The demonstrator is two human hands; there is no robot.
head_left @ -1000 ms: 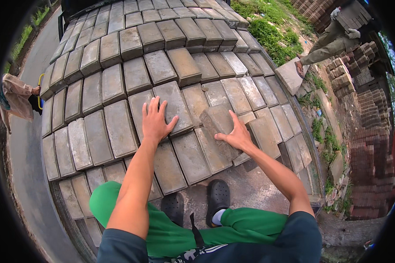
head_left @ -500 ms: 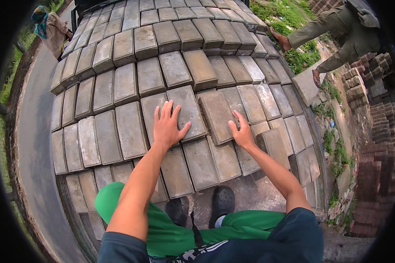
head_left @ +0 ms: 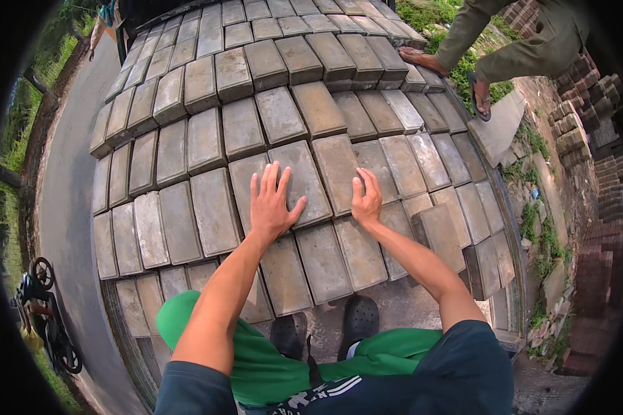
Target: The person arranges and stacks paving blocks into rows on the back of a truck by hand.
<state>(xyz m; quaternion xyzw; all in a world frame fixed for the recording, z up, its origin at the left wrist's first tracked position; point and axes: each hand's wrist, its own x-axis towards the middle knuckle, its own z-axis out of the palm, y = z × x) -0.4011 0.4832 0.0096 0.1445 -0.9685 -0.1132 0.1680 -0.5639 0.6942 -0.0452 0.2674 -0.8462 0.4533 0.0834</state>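
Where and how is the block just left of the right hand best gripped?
Probably by its right long side and near end, coming from the near right: there the block looks exposed above lower blocks, beside the right hand. Its left side adjoins the neighbouring block under the left hand, leaving little room.

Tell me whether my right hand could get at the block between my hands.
Probably yes: your right hand is at the right edge of that block, and nothing lies on its top.
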